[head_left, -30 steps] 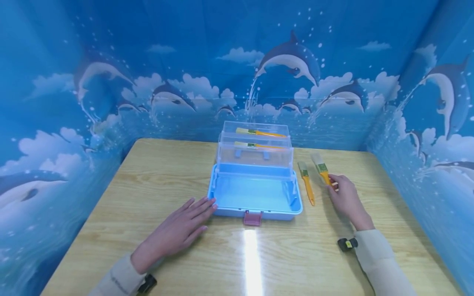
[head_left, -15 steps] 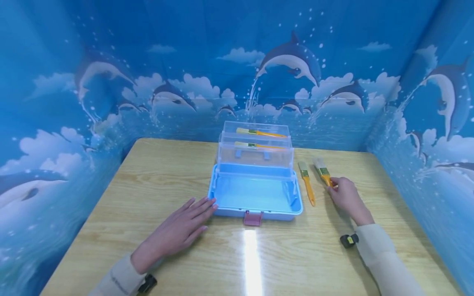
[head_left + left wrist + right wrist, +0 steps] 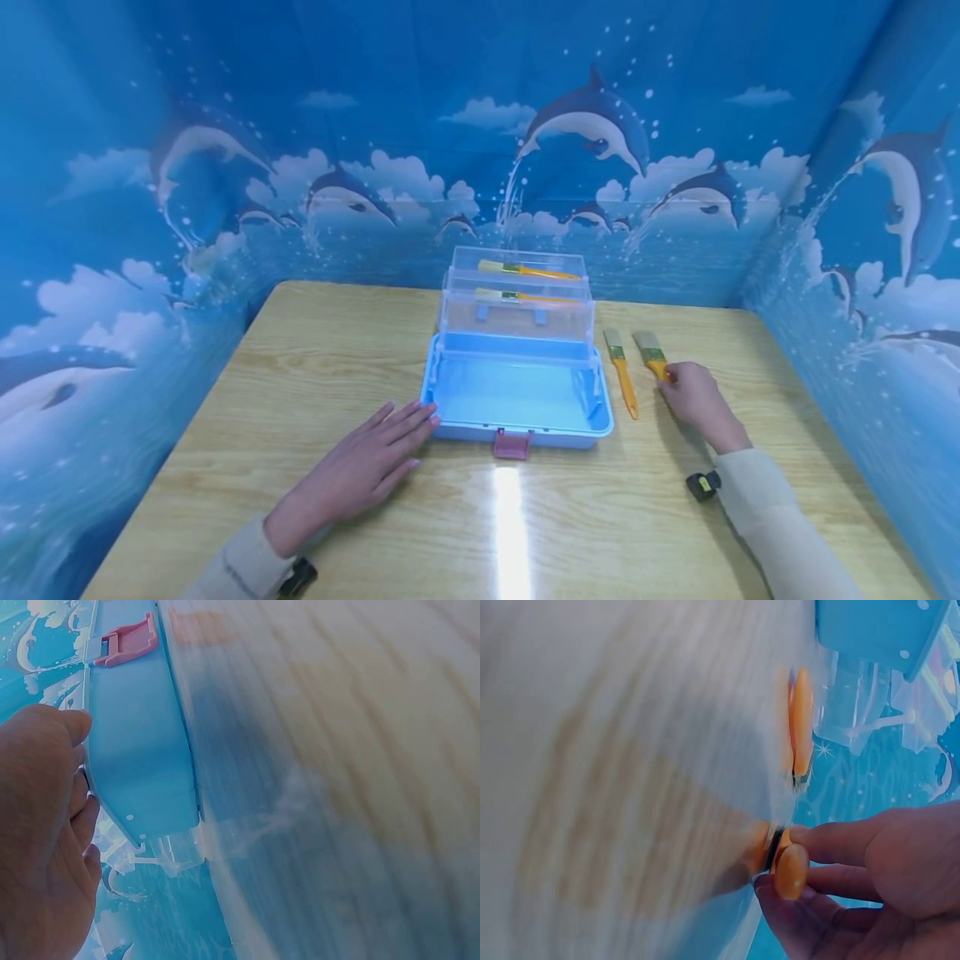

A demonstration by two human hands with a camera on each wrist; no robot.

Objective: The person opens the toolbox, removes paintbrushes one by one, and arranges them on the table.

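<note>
Pinches broad, pale-bristled, orange-handled paintbrush (image 3: 654, 356) by handle in nearly closed right hand (image 3: 693, 396), right of light-blue rectangular plastic box (image 3: 561, 436) touched by outstretched left hand (image 3: 367, 458); risks nudging narrower orange-handled brush (image 3: 623, 375) if swung left low.

Cream sleeves (image 3: 759, 492), black wrist cameras (image 3: 298, 576), one yellow mark (image 3: 705, 483)

the right hand (image 3: 885, 881) pinches an orange-handled brush (image 3: 792, 871). near this held brush, but apart from it, is 1 other orange-handled brush (image 3: 802, 722); farther from the held brush are a blue box (image 3: 877, 630) and clear plastic trays (image 3: 855, 705). beside the held brush spreads the blurred wood-grain table (image 3: 630, 765), and behind it a blue printed backdrop (image 3: 847, 784).
</note>
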